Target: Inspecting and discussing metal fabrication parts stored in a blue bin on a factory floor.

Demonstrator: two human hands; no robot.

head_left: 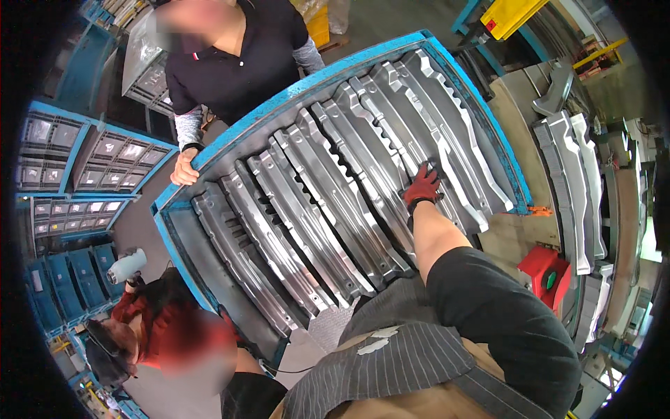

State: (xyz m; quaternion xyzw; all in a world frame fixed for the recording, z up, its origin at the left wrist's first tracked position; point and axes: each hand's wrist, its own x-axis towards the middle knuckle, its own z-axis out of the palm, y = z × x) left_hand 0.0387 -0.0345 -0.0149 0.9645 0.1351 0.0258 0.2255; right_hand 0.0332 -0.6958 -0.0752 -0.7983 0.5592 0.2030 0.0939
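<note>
Right hand: red-gloved, fingers spread, touching stamped metal panel in blue-framed bin | Left hand: blurred, grip can't be told

Formed metal panels are racked side by side in a blue-rimmed bin, touched by the spread-fingered, red-gloved right hand, the rim held by a co-worker's hand.

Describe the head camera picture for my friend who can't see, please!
The wearer's red-gloved right hand reaches down to long, shiny metal parts lined up side by side in a blue-framed bin. Across it, a dark-shirted person has one bare hand on the rim; at left is another person in red.
</note>
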